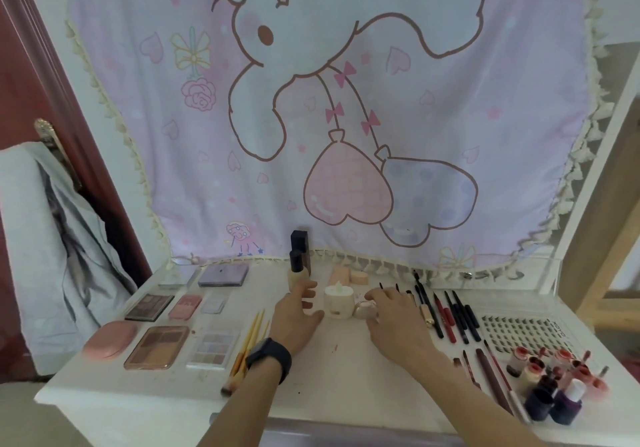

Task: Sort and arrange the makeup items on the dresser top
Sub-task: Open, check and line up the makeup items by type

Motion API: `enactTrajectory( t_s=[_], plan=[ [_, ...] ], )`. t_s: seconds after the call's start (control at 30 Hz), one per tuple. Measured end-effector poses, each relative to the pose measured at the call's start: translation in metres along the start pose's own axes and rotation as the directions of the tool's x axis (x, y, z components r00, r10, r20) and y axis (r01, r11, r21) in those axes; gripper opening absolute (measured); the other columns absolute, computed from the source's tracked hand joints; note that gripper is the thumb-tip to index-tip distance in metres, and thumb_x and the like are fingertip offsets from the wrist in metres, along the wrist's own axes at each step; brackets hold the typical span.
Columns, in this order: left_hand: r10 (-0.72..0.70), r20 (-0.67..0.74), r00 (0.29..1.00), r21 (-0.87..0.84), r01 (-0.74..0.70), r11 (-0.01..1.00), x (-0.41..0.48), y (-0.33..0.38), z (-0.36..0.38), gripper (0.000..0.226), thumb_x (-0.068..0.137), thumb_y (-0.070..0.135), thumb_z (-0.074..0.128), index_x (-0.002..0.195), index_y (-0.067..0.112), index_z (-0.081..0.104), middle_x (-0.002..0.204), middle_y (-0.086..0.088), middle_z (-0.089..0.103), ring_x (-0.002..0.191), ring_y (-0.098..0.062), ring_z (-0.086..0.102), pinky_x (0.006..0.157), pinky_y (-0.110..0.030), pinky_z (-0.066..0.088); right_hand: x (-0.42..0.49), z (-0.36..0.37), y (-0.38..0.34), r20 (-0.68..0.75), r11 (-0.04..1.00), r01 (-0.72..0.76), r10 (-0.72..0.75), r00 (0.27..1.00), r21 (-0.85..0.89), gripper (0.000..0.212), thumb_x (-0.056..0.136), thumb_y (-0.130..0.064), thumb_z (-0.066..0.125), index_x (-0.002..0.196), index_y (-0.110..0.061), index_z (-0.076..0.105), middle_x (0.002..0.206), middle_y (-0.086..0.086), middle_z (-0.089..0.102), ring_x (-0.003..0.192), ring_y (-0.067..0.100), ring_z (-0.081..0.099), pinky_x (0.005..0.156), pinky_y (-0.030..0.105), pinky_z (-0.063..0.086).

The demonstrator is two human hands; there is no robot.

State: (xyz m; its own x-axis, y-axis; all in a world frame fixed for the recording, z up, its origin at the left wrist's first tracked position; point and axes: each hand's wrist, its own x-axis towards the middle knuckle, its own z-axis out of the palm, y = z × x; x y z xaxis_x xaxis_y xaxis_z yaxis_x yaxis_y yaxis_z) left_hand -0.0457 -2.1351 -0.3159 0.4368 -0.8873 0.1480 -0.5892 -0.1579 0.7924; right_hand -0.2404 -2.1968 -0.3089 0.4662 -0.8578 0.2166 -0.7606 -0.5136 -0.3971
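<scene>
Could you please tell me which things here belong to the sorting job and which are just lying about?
Job: brown rectangular eyeshadow palette; yellow-handled makeup brushes; cream round container; black and red slim pencils; dark glass polish bottles.
Lying about: pink cartoon-print hanging cloth; grey fabric garment by the door.

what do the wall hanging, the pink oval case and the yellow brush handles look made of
The wall hanging looks like thin printed fabric, matte, with soft folds and a tasselled fringe. The pink oval case seems moulded plastic, smooth with a dull sheen. The yellow brush handles could be painted wood or plastic; too blurred to tell.
</scene>
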Motion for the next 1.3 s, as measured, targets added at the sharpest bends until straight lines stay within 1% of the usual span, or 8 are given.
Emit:
enactTrajectory(
  t_s=[0.1, 0.2, 0.3, 0.4, 0.7, 0.9, 1.07, 1.3],
  plan=[
    [0.002, -0.045, 0.999, 0.029, 0.0, 1.0, -0.001, -0.004, -0.016, 0.049, 0.084, 0.015, 0.075, 0.128, 0.022, 0.056, 0.12, 0.003, 0.063, 0.1, -0.012, 0.06, 0.09, -0.026, 0.049, -0.041, 0.002, -0.001, -0.052, 0.995, 0.007, -0.002, 0.999, 0.099, 0.036, 0.099, -0.033, 0.053, 0.135, -0.032, 0.05, 0.135, -0.014, 0.048, 0.125, 0.01, 0.04, 0.099, 0.023, 0.04],
    [-0.005, -0.103, 0.995, 0.058, 0.011, 0.998, 0.0, -0.009, -0.028, 0.047, 0.084, 0.015, 0.075, 0.126, 0.02, 0.056, 0.123, 0.0, 0.062, 0.099, -0.012, 0.059, 0.089, -0.027, 0.048, -0.078, 0.017, 0.003, -0.05, 0.995, 0.039, -0.035, 0.998, 0.088, 0.036, 0.1, -0.042, 0.048, 0.136, -0.035, 0.05, 0.137, -0.021, 0.048, 0.129, 0.003, 0.037, 0.105, 0.02, 0.038],
    [-0.046, -0.151, 0.987, 0.069, 0.057, 0.996, 0.003, -0.012, -0.035, 0.056, 0.083, 0.019, 0.077, 0.133, 0.019, 0.051, 0.129, -0.004, 0.058, 0.107, -0.016, 0.057, 0.093, -0.031, 0.048, -0.103, 0.029, 0.004, -0.031, 0.995, 0.103, -0.103, 0.994, -0.01, 0.041, 0.1, -0.044, 0.045, 0.135, -0.028, 0.058, 0.14, -0.013, 0.055, 0.134, 0.011, 0.045, 0.109, 0.026, 0.041],
    [-0.127, -0.145, 0.981, 0.076, 0.14, 0.987, 0.009, -0.013, -0.032, 0.071, 0.082, 0.026, 0.079, 0.142, 0.016, 0.042, 0.138, -0.01, 0.051, 0.121, -0.026, 0.053, 0.098, -0.037, 0.045, -0.117, 0.04, 0.008, -0.13, 0.988, 0.139, -0.147, 0.981, -0.072, 0.043, 0.1, -0.044, 0.041, 0.124, -0.024, 0.071, 0.132, -0.003, 0.067, 0.125, 0.017, 0.06, 0.105, 0.033, 0.05],
    [-0.239, -0.193, 0.952, 0.031, 0.249, 0.968, 0.033, -0.004, -0.014, 0.086, 0.086, 0.051, 0.069, 0.152, 0.011, 0.03, 0.148, -0.014, 0.043, 0.133, -0.032, 0.044, 0.108, -0.049, 0.04, -0.117, 0.055, 0.014, -0.233, 0.985, 0.155, -0.168, 0.958, -0.074, 0.042, 0.1, -0.042, 0.045, 0.125, -0.02, 0.071, 0.133, 0.001, 0.067, 0.128, 0.02, 0.059, 0.107, 0.036, 0.048],
    [-0.293, -0.229, 0.928, 0.104, 0.323, 0.941, 0.045, 0.007, -0.003, 0.074, 0.083, 0.058, 0.056, 0.143, 0.018, 0.041, 0.136, -0.009, 0.056, 0.122, -0.034, 0.054, 0.103, -0.05, 0.044, -0.118, 0.059, 0.016, -0.272, 0.984, 0.164, -0.176, 0.946, -0.066, 0.036, 0.099, -0.038, 0.052, 0.122, -0.02, 0.072, 0.13, 0.002, 0.069, 0.126, 0.021, 0.06, 0.105, 0.037, 0.05],
    [-0.35, -0.267, 0.898, 0.124, 0.392, 0.911, 0.045, 0.01, 0.001, 0.047, 0.081, 0.065, 0.044, 0.103, 0.024, 0.054, 0.102, -0.009, 0.064, 0.091, -0.034, 0.06, 0.093, -0.048, 0.05, -0.119, 0.061, 0.017, -0.295, 0.986, 0.155, -0.168, 0.941, -0.067, 0.036, 0.098, -0.04, 0.051, 0.122, -0.023, 0.072, 0.13, 0.0, 0.069, 0.125, 0.019, 0.061, 0.104, 0.036, 0.051],
    [-0.355, -0.253, 0.9, 0.017, 0.371, 0.928, 0.041, 0.005, -0.003, 0.048, 0.08, 0.063, 0.051, 0.101, 0.02, 0.05, 0.09, -0.005, 0.057, 0.078, -0.027, 0.059, 0.076, -0.04, 0.053, -0.119, 0.057, 0.015, -0.297, 0.986, 0.156, -0.166, 0.94, -0.059, 0.036, 0.097, -0.04, 0.052, 0.121, -0.024, 0.073, 0.13, -0.001, 0.069, 0.125, 0.019, 0.061, 0.103, 0.036, 0.052]
  ],
)
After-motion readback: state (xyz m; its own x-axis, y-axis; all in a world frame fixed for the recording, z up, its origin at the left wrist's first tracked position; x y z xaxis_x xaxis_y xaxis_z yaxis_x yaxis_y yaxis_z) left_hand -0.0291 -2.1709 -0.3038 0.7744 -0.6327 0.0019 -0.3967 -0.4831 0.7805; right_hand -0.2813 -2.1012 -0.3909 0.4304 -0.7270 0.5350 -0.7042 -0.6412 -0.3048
